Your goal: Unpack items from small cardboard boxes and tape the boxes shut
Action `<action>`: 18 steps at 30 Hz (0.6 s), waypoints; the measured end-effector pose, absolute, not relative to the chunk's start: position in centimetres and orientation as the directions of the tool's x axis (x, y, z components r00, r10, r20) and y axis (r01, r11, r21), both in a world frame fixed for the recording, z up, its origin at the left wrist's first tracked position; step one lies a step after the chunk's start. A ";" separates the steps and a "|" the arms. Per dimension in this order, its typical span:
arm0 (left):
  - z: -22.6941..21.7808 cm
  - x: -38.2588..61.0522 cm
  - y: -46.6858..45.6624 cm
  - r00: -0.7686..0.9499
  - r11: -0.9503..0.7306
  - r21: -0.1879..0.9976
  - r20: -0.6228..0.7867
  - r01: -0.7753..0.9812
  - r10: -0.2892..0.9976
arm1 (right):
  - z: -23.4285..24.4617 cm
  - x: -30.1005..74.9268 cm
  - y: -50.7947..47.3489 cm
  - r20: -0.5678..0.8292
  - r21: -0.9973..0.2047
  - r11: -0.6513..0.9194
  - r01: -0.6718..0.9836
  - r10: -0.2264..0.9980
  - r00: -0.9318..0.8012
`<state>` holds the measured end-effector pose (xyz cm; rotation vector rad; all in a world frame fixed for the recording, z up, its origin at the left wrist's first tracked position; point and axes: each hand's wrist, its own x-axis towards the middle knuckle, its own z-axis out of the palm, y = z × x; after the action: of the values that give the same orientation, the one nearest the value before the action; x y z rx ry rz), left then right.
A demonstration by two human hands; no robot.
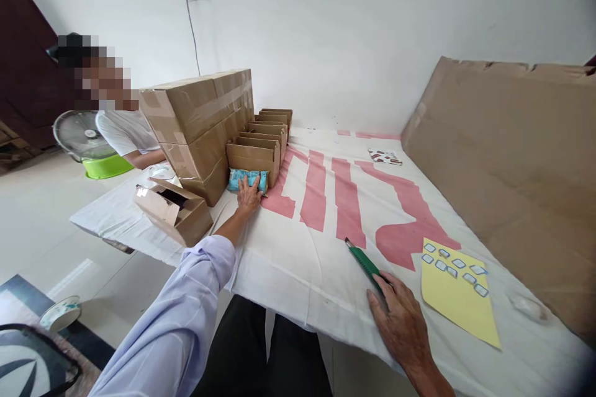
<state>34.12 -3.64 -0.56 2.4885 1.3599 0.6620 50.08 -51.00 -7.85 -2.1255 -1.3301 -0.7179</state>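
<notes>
My left hand [249, 196] reaches forward with its fingers spread over the face of a blue printed packet [235, 178]. That packet sits against the front of the nearest open cardboard box [254, 152] in a row running back toward the wall. At the front edge of the table, my right hand [401, 316] is closed around the handle of a green utility knife [363, 259]. The knife points away to the left, its tip close to the cloth. To the right of this hand lies a yellow sheet [459, 307] bearing several small blue-edged stickers.
Taped cardboard boxes [195, 111] are stacked left of the row. A tipped box with open flaps [186, 226] lies before them. Another person [128, 133] sits beyond the stack, near a fan [86, 133]. A large cardboard sheet [507, 167] leans along the right side.
</notes>
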 end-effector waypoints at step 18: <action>12.5 9.4 -6.1 0.182 -0.622 0.516 0.665 0.590 0.724 | -8.2 51.5 -50.1 0.623 -0.241 -0.432 0.869 0.618 0.480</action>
<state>9.44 -6.09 12.50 2.3018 1.2904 1.4264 51.54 -50.09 -8.19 -2.1905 -1.2262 -0.6125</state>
